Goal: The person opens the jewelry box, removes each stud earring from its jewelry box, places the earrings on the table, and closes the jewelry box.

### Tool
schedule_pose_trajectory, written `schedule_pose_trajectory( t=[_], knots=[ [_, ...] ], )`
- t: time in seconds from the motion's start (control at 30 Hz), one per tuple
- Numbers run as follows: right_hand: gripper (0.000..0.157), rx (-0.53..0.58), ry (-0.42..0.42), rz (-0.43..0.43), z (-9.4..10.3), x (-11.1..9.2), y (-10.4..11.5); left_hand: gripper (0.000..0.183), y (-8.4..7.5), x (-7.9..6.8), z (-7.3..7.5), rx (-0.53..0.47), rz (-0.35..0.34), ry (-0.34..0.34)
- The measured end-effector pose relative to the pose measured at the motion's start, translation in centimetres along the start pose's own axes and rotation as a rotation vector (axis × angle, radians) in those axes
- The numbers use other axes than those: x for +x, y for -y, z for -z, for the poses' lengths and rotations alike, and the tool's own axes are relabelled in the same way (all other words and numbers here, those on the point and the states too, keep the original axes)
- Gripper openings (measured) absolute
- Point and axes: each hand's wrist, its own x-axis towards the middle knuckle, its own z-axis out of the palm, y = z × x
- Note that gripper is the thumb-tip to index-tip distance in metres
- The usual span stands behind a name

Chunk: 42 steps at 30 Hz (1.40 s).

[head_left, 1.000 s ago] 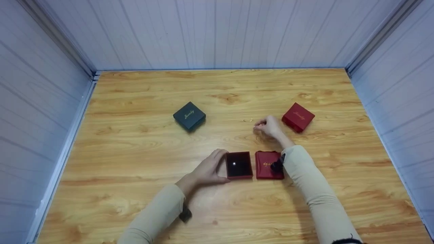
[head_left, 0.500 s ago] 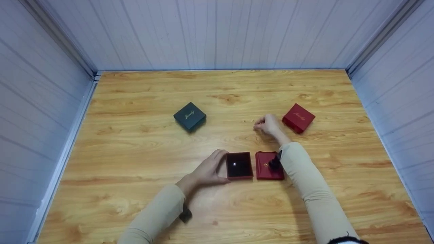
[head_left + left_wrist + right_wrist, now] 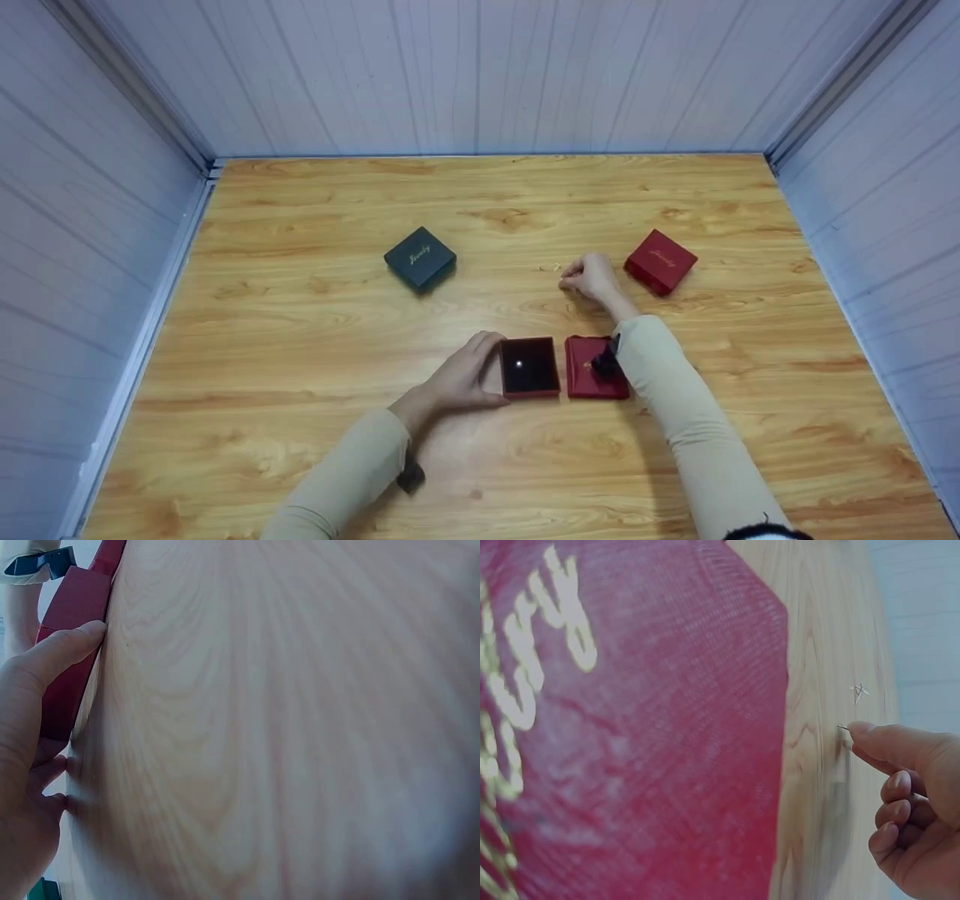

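A red open-topped jewelry box (image 3: 529,366) with a dark lining sits on the table. My left hand (image 3: 461,373) grips its left side, thumb at the near corner and fingers at the far one; the left wrist view shows the thumb (image 3: 71,645) along the red wall. Past the boxes, my right hand (image 3: 592,277) pinches a tiny metal earring between thumb and forefinger, low over the wood; its thin pin (image 3: 843,727) pokes out at the fingertips, the rest hidden. Small gold pieces (image 3: 556,267) lie just beyond, one looking star-shaped (image 3: 859,692) in the right wrist view.
A red pouch or lid with gold lettering (image 3: 586,382) lies right of the open box, under my right wrist. A closed dark green box (image 3: 420,259) stands back left, a closed red box (image 3: 660,262) back right. Pale panel walls (image 3: 480,82) enclose the table.
My right forearm and wrist have shifted slightly left, while the pinching fingertips stay at nearly the same spot. The left hand and the boxes have not moved.
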Motion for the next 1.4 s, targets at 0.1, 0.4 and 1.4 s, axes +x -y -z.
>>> schedule_pose_trajectory(
  t=[0.1, 0.4, 1.4],
  knots=[
    [0.012, -0.015, -0.016, 0.009, -0.1, 0.0, 0.0, 0.086, 0.0, 0.0, 0.0, -0.001, -0.001, 0.0],
    [0.012, -0.059, -0.056, 0.061, -0.2, 0.0, 0.0, 0.086, -0.1, 0.1, 0.0, 0.002, 0.004, -0.003],
    [0.012, 0.028, -0.086, 0.097, 0.7, -2.2, 0.3, 0.088, 0.0, -0.1, 0.1, -0.024, -0.016, -0.019]
  ],
)
